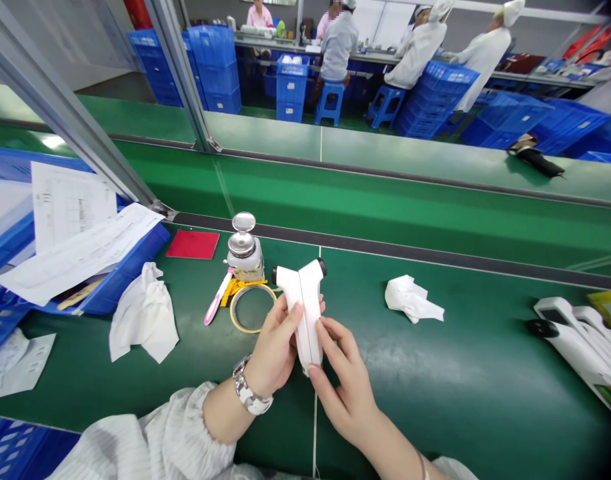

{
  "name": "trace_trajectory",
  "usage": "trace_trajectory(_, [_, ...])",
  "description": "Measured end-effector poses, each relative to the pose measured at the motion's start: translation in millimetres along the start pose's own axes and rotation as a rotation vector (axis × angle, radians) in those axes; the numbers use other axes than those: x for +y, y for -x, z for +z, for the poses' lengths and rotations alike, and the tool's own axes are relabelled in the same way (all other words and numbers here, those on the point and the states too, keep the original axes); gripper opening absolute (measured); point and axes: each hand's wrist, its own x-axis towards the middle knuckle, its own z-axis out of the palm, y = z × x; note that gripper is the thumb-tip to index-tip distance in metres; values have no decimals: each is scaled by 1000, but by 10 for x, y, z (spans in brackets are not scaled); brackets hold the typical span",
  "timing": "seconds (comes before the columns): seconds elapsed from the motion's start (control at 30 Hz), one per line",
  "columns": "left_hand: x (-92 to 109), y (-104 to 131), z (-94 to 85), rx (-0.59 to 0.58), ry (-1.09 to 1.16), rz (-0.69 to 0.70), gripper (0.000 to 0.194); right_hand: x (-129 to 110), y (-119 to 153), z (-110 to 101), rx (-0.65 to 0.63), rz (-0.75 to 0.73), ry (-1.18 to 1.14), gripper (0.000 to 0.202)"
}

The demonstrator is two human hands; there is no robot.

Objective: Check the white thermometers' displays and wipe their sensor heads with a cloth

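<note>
a white plastic handheld device with a forked, pistol-like head and dark round tips stood upright at the centre of the view, lifted just above the green work surface and gripped from both sides. the left hand was closed around its handle from nine o'clock, thumb laid along the front seam, a metal wristwatch on the wrist; the right hand pinched the lower handle from five o'clock, fingertips on the edge. the casing looked closed and whole, so the work seemed well along, at a pressing-together or checking stage rather than at fitting parts, though whether the seam was fully seated could not be told. at ten o'clock from the device lay a ring of yellowish tape, a pink and white pen-like tool and a glass bottle with a chrome pump cap, with a flat red card beyond. a crumpled white cloth lay at nine o'clock and a smaller white wad at two o'clock. at three o'clock, well apart, several similar white devices lay side by side, seemingly either finished or waiting. a blue plastic crate holding printed papers sat at ten o'clock.
</note>
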Motion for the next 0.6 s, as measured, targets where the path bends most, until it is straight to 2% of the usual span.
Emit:
trace_trajectory(0.07, [-4, 3, -5, -16, -14, 5, 31, 2, -12, -19, 38, 67, -128, 39])
trace_trajectory(0.17, [-19, 12, -11, -62, -54, 4, 28, 24, -29, -36, 86, 275, -393, 24])
trace_trajectory(0.27, [-28, 15, -12, -78, -96, 16, 27, 31, -49, -40, 47, 423, -563, 31])
trace_trajectory(0.43, [-19, 1, -16, -85, -119, 12, 29, 6, -93, -62, 27, 472, -679, 38])
trace_trajectory(0.6, [-6, -10, -8, -95, -98, -2, 38, 12, -116, -79, 23, 447, -780, 40])
